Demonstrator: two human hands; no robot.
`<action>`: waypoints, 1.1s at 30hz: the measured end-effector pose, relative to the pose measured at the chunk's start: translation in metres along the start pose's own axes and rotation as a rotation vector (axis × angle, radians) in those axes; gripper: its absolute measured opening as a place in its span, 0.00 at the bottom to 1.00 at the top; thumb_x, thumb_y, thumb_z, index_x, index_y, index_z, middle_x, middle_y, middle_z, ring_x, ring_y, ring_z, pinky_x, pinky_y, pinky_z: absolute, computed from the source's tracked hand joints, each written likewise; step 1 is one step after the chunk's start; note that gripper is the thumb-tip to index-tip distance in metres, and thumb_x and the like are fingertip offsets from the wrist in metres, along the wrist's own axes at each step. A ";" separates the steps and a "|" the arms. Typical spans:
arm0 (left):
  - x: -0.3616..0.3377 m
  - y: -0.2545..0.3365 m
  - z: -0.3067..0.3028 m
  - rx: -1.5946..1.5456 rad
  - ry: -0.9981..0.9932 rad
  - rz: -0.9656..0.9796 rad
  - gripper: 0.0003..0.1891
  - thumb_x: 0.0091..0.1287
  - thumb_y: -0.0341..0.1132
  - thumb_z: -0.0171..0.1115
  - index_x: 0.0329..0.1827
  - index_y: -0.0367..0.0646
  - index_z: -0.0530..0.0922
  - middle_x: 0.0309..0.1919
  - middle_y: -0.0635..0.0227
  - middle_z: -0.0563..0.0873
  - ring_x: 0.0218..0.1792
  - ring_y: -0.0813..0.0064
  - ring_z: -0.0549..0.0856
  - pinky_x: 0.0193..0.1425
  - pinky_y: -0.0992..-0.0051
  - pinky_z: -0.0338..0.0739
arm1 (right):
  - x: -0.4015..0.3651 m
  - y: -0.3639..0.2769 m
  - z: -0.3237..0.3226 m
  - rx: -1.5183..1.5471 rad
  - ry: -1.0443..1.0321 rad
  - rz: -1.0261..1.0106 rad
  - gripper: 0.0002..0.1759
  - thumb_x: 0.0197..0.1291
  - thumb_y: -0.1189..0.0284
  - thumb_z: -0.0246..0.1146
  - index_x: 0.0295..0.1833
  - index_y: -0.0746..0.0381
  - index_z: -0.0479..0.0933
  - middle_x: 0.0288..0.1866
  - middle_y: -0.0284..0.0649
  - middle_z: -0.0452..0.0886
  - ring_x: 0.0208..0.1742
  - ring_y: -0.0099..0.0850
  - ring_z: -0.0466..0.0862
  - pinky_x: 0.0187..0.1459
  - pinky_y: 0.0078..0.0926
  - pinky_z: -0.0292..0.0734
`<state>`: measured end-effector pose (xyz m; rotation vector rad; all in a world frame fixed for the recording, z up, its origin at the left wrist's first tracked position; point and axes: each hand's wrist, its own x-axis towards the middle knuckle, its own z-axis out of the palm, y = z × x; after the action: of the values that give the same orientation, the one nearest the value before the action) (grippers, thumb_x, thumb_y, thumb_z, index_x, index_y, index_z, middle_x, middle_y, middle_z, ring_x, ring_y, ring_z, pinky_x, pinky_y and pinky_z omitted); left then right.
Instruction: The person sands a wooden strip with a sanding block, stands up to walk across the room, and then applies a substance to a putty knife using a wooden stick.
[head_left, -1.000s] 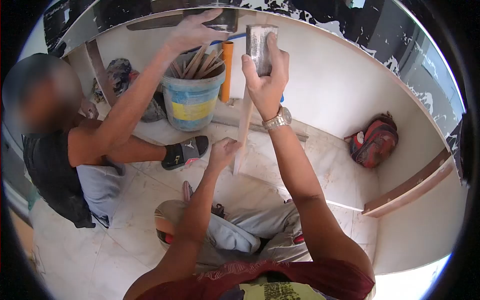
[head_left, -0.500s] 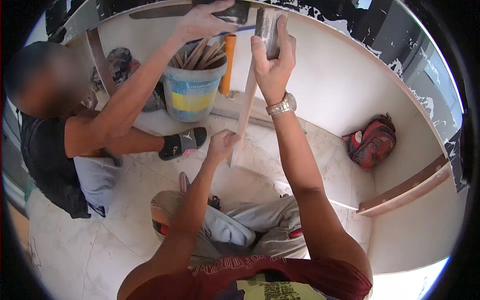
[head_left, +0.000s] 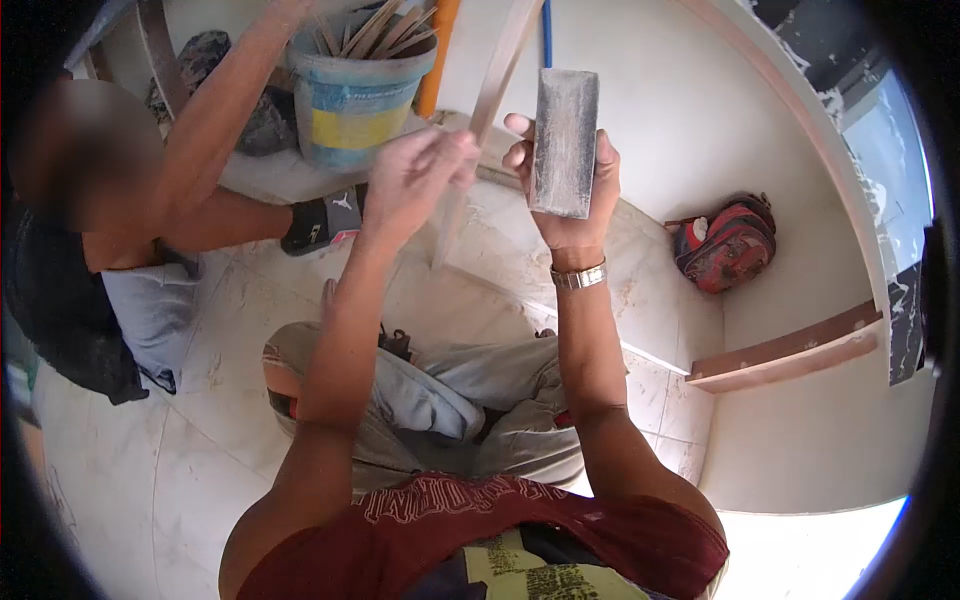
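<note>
My right hand (head_left: 578,232) is palm up under a sanding block (head_left: 565,145), with fingers and thumb around its sides. The block's long face is turned toward me, dark grey at the edges and worn pale with dust along the middle. My left hand (head_left: 415,185) is raised to the left of it, slightly blurred, its fingers curled together. Its fingertips overlap the edge of an upright wooden strip (head_left: 490,95) that runs from the panel's top edge down to the floor.
At left sits another person (head_left: 70,290), one arm (head_left: 225,110) raised. Beyond them stands a bucket (head_left: 350,130) of wood offcuts, beside an orange pipe (head_left: 437,55). A red and black backpack (head_left: 727,243) leans on the curved white panel (head_left: 660,110), near a wooden rail (head_left: 785,350).
My right hand has come down from the strip's top and turned the sanding block face up. My left hand has risen along the strip. The view has shifted.
</note>
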<state>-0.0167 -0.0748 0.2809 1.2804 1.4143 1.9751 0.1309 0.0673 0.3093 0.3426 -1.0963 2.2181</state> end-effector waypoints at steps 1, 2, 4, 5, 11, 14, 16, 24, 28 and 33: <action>-0.004 0.009 0.003 -0.041 -0.091 -0.002 0.19 0.76 0.41 0.67 0.57 0.32 0.82 0.41 0.64 0.89 0.41 0.72 0.88 0.44 0.72 0.84 | 0.000 0.003 0.002 -0.046 0.020 -0.019 0.35 0.75 0.47 0.51 0.71 0.67 0.69 0.61 0.60 0.83 0.46 0.43 0.88 0.52 0.36 0.84; -0.007 0.015 0.011 -0.111 -0.104 0.050 0.21 0.75 0.41 0.68 0.61 0.32 0.79 0.45 0.62 0.88 0.45 0.71 0.88 0.46 0.72 0.84 | 0.001 0.005 0.003 -0.095 0.041 -0.039 0.34 0.76 0.48 0.50 0.71 0.67 0.69 0.61 0.59 0.83 0.47 0.42 0.88 0.55 0.36 0.83; -0.009 0.022 0.030 -0.256 -0.137 0.162 0.27 0.73 0.41 0.70 0.68 0.32 0.74 0.54 0.58 0.86 0.51 0.69 0.87 0.49 0.71 0.86 | 0.001 0.015 0.011 -0.230 0.186 -0.075 0.33 0.77 0.50 0.51 0.72 0.67 0.69 0.60 0.55 0.83 0.51 0.39 0.87 0.56 0.36 0.82; -0.010 0.020 0.030 -0.225 -0.202 0.135 0.28 0.73 0.39 0.70 0.70 0.34 0.72 0.58 0.58 0.82 0.54 0.70 0.85 0.54 0.70 0.84 | -0.001 0.018 0.013 -0.300 0.261 -0.094 0.32 0.78 0.51 0.51 0.72 0.67 0.69 0.60 0.53 0.83 0.52 0.38 0.86 0.57 0.36 0.82; -0.008 0.004 0.040 -0.243 -0.261 0.133 0.31 0.72 0.34 0.69 0.75 0.33 0.67 0.62 0.56 0.81 0.59 0.68 0.84 0.58 0.64 0.86 | -0.007 0.024 0.010 -0.548 0.176 -0.222 0.29 0.77 0.55 0.59 0.69 0.68 0.71 0.59 0.45 0.83 0.54 0.28 0.83 0.55 0.28 0.81; -0.010 0.001 0.036 -0.461 -0.312 0.017 0.31 0.76 0.34 0.61 0.79 0.35 0.61 0.64 0.58 0.80 0.60 0.70 0.84 0.62 0.66 0.83 | -0.013 0.020 0.002 -0.392 0.144 -0.098 0.29 0.77 0.55 0.59 0.70 0.67 0.71 0.58 0.43 0.83 0.53 0.26 0.83 0.55 0.27 0.81; -0.010 0.001 0.034 -0.694 -0.375 -0.052 0.31 0.78 0.36 0.58 0.80 0.35 0.61 0.65 0.58 0.80 0.61 0.68 0.84 0.60 0.63 0.85 | -0.020 0.015 0.011 -0.323 0.190 -0.002 0.28 0.78 0.56 0.58 0.70 0.67 0.72 0.58 0.41 0.83 0.53 0.26 0.83 0.55 0.26 0.80; 0.001 -0.036 0.029 -0.191 0.152 0.121 0.16 0.80 0.32 0.58 0.66 0.35 0.78 0.53 0.60 0.87 0.49 0.73 0.89 0.51 0.71 0.86 | 0.019 0.002 0.033 -0.977 0.320 -0.581 0.17 0.77 0.65 0.58 0.59 0.69 0.75 0.47 0.43 0.85 0.42 0.26 0.84 0.45 0.26 0.81; 0.012 -0.081 0.009 0.196 0.280 0.234 0.15 0.75 0.31 0.63 0.62 0.36 0.81 0.47 0.56 0.89 0.46 0.67 0.90 0.48 0.70 0.85 | 0.065 -0.013 0.055 -1.435 0.371 -0.800 0.15 0.75 0.69 0.61 0.57 0.70 0.74 0.38 0.36 0.80 0.34 0.20 0.73 0.38 0.23 0.73; 0.012 -0.075 0.011 0.304 0.082 0.123 0.18 0.72 0.32 0.63 0.65 0.41 0.81 0.44 0.50 0.88 0.44 0.58 0.90 0.51 0.62 0.85 | 0.104 0.002 0.048 -1.367 0.392 -1.084 0.16 0.72 0.71 0.63 0.57 0.71 0.74 0.37 0.37 0.78 0.34 0.22 0.72 0.37 0.24 0.72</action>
<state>-0.0273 -0.0295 0.2197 1.4592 1.7689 1.9649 0.0476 0.0735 0.3881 -0.1187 -1.4173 0.3334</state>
